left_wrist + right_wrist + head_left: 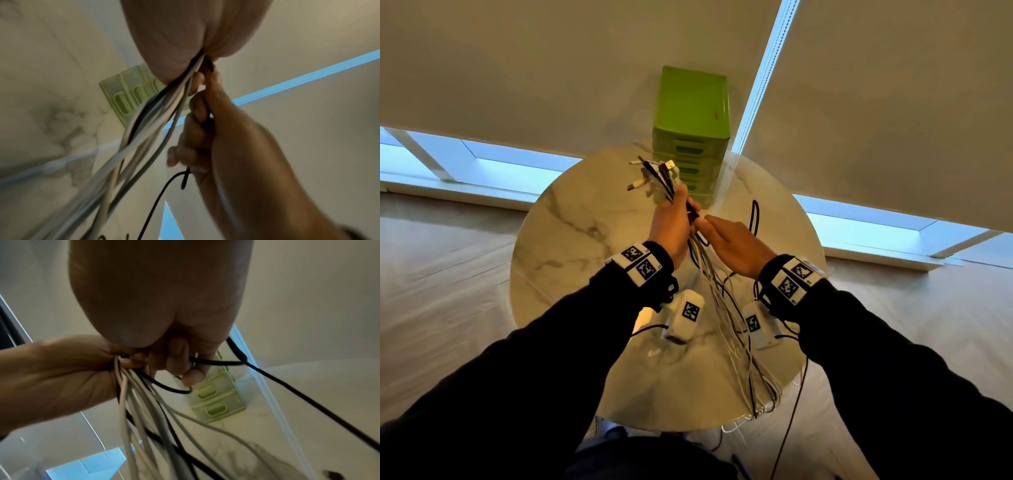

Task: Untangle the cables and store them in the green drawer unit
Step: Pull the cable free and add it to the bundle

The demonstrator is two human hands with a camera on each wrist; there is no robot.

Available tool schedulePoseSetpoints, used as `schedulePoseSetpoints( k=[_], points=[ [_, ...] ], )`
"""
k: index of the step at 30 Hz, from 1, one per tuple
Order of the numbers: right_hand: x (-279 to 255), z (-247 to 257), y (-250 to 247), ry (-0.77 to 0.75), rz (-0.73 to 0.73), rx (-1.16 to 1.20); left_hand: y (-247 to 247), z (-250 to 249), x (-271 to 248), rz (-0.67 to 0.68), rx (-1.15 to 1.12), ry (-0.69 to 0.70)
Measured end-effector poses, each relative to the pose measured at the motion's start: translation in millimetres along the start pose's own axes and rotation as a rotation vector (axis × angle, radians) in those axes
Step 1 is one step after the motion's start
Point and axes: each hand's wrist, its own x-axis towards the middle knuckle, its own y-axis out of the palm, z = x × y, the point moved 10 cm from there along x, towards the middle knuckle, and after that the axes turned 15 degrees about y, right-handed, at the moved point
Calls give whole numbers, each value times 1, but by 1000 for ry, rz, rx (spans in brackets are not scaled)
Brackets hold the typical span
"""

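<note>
My left hand [674, 219] grips a bundle of white and black cables [722, 308] above the round marble table [571, 240]. Their plug ends [654, 174] fan out above the fist, and the strands hang down past the table's near edge. My right hand [729, 240] is right beside it, fingers curled round a black cable [287, 386] that leaves the bundle. That black cable loops to the right [756, 216]. The green drawer unit [691, 130] stands at the table's far edge with its drawers closed. The right hand [205, 113] shows the same grip from the left wrist.
Pale roller blinds fill the background behind the drawer unit, with a bead chain [756, 85] hanging just right of it. Bright window strips run along the floor. Cable ends [767, 404] dangle over the table's front rim.
</note>
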Motion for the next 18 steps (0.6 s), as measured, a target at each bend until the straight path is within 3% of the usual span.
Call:
schedulePoseSetpoints(
  k=[5, 9, 14, 16, 18],
  points=[
    [-16, -51, 12, 45, 112, -131, -6, -11, 12, -88, -285, -62],
    [-29, -117, 0, 164, 149, -305, -26, -31, 28, -83, -279, 15],
    [-26, -179, -46, 413, 35, -350, -43, -55, 38, -94, -177, 117],
    [-18, -169, -64, 449, -78, -288, -36, -57, 35, -40, -76, 162],
    [-6, -130, -71, 374, -173, -215, -21, -53, 27, 45, 62, 203]
  ],
)
